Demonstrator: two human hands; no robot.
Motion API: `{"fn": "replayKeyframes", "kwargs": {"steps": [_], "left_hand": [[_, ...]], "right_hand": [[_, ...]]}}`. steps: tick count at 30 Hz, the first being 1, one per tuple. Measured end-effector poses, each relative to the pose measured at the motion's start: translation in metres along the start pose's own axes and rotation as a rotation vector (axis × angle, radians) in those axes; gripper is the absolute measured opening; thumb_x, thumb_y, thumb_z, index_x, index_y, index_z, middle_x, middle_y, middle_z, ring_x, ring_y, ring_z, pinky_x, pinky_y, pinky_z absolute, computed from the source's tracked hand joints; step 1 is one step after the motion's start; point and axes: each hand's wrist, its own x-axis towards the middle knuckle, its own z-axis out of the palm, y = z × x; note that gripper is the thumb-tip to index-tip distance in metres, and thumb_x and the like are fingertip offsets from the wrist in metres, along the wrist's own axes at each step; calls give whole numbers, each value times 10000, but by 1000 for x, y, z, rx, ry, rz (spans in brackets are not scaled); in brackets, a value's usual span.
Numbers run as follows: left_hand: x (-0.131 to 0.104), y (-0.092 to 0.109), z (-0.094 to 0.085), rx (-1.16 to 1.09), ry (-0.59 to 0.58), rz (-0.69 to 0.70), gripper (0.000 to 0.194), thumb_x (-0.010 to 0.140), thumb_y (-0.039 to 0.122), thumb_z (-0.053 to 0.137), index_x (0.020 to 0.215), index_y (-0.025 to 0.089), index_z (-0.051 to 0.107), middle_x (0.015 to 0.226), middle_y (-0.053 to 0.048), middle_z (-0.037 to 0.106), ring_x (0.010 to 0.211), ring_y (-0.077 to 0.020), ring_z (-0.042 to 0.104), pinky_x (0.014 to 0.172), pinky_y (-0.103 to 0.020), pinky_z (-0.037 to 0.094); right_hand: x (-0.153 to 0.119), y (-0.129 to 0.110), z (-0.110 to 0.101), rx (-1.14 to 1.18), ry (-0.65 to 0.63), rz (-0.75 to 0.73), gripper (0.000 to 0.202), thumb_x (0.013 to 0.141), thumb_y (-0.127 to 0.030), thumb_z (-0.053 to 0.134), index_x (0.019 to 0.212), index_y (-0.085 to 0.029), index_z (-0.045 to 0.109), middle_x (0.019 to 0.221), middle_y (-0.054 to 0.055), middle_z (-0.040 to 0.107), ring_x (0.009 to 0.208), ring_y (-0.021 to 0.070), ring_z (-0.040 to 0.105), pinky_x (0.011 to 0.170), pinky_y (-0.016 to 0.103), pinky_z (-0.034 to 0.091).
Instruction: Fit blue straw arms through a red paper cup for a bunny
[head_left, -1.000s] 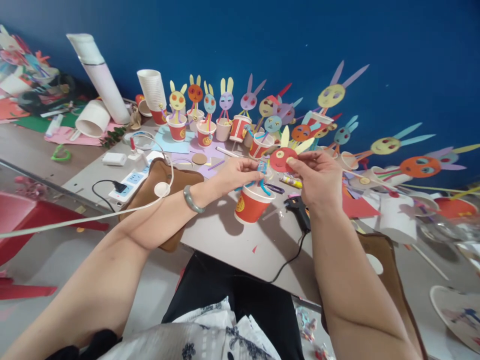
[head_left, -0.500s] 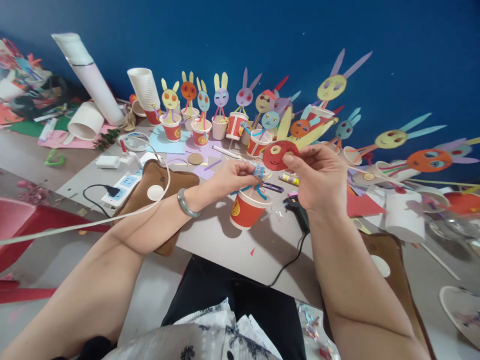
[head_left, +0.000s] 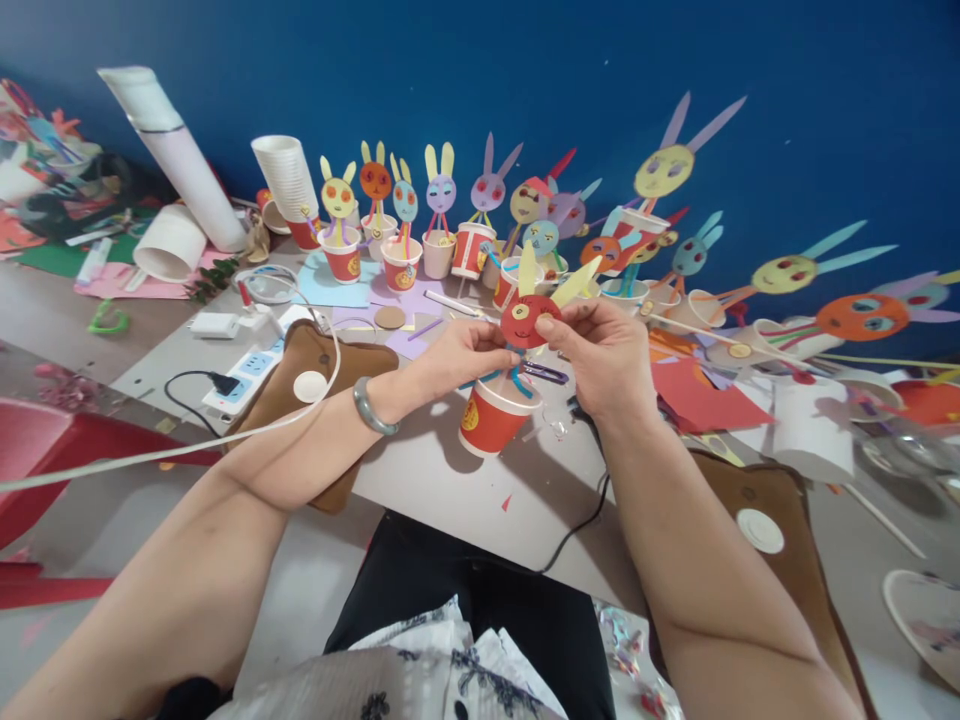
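My right hand (head_left: 611,360) pinches a red paper rabbit head (head_left: 519,324) with drawn eyes, a mouth and two pale yellow ears. Its lower edge is over the top of folded blue paper strips (head_left: 520,381); whether the two touch I cannot tell. With thumb and fingertips my left hand (head_left: 466,358) grips those strips just above a red and white paper cup (head_left: 491,425), which stands upright with the strips' lower ends at its rim. Behind the cup lies a dark purple clip-like tool (head_left: 546,374).
Finished paper rabbits in cups, such as a purple-faced one (head_left: 441,192), line the blue wall. A power strip (head_left: 251,375) and a brown cushion (head_left: 360,362) lie at left. Red paper (head_left: 701,395) is at right. A black cord (head_left: 581,530) crosses the table's front edge.
My right hand has moved left and slightly down, bringing the red rabbit head over the blue strips. My left hand stays at the strips above the cup.
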Motion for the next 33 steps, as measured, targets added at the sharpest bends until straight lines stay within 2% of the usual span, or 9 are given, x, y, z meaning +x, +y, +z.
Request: {"fn": "replayKeyframes", "kwargs": {"steps": [5,13,19,25,29,33], "left_hand": [[2,-4,0,-12,-6,15,119,745,186,760,847,128,742,836,-45,767,759,-130,693,743,-259,548],[2,-4,-1,4,11,37,214,739,192,759,943,127,756,917,-59,781,839,-154,714,809,-282,555],[-1,1,0,58,14,26,160,780,243,745,869,111,725,849,-52,735,788,-130,653,769,-267,517],[-1,0,2,5,34,-2,331,794,408,799,907,106,720,756,-10,671,629,-71,538,605,-216,406],[1,-2,1,1,32,9,349,771,416,822,898,107,721,747,-6,673,629,-74,537,599,-217,400],[2,-5,0,8,31,15,325,793,401,804,915,110,727,763,-12,682,636,-77,541,604,-218,407]], "right_hand": [[0,3,1,-10,13,5,276,660,-347,878,732,-236,636,687,-27,654,622,136,603,596,296,528],[-2,8,3,-8,20,-45,272,700,-335,885,732,-219,641,688,-29,662,624,127,611,591,279,516],[0,11,2,-39,23,-63,272,704,-340,892,741,-213,654,698,-25,680,625,124,620,599,278,532],[-2,7,3,-63,10,-56,283,716,-364,889,734,-217,648,686,-24,671,617,123,610,591,278,523],[-3,5,4,-61,21,-50,272,700,-349,891,725,-213,656,677,-20,664,605,117,586,576,272,494],[-3,6,4,-53,15,-51,316,694,-402,897,730,-213,647,680,-22,655,599,112,568,576,270,476]]}}
